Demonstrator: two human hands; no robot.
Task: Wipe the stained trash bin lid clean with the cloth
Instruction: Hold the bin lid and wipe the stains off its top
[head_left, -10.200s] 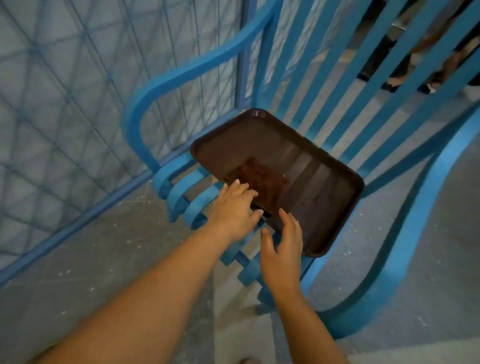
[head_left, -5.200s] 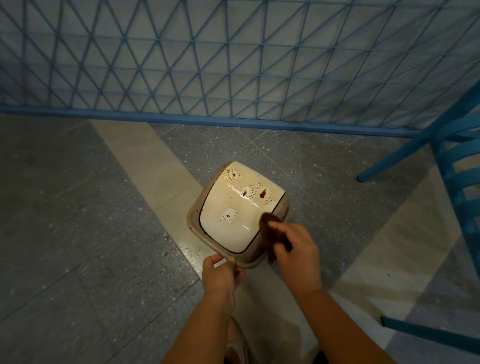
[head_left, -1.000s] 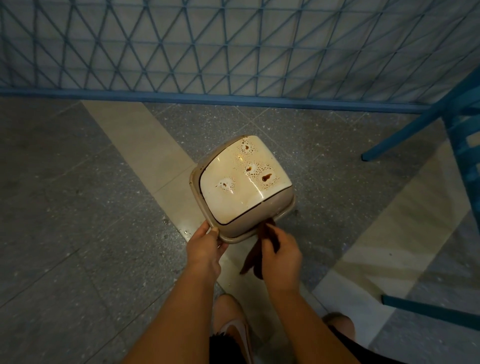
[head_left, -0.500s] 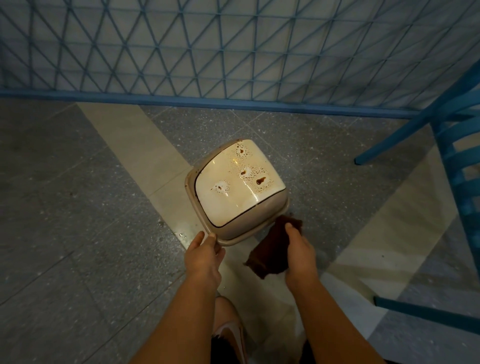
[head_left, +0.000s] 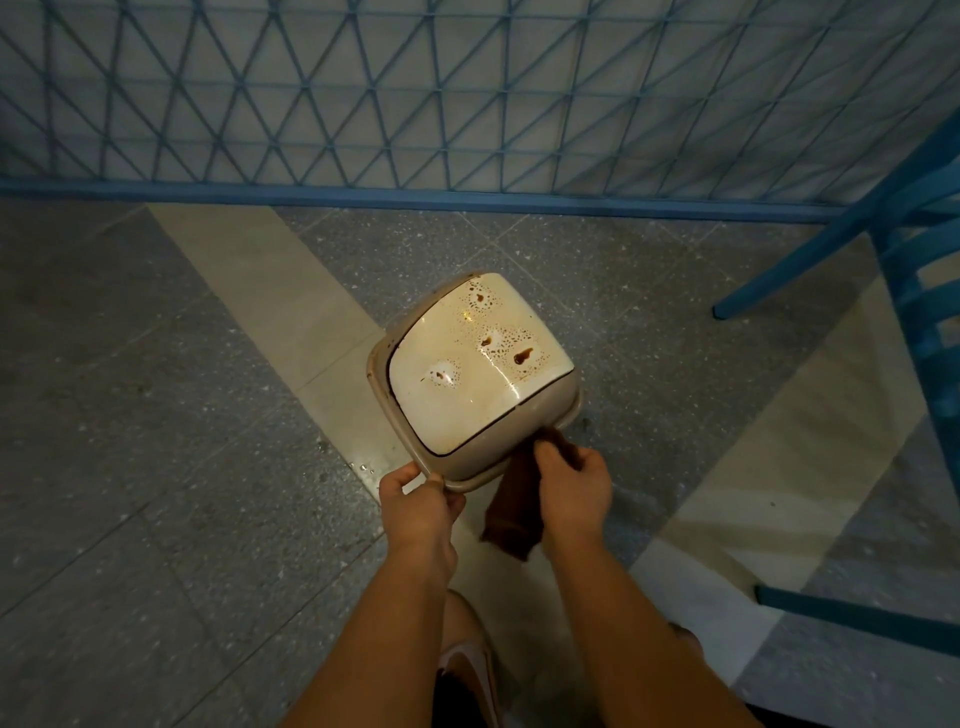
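Note:
A small beige trash bin stands on the floor, its cream lid (head_left: 457, 395) marked by several brown stains with speckled rings. My left hand (head_left: 418, 499) grips the bin's near rim (head_left: 467, 483) at its lower left corner. My right hand (head_left: 574, 486) holds a dark brown cloth (head_left: 511, 519) just off the bin's near right edge. The cloth hangs down below my fingers and its top touches the rim.
Grey speckled floor tiles with pale stripes (head_left: 270, 291) surround the bin. A blue lattice fence (head_left: 467, 104) runs along the back. A blue slatted chair (head_left: 924, 291) stands at the right. Drops glisten on the floor (head_left: 358, 465) left of the bin. My shoe (head_left: 470, 670) shows below.
My right hand has brought the cloth up from the floor side to the bin's near right rim. My left hand keeps its hold on the rim.

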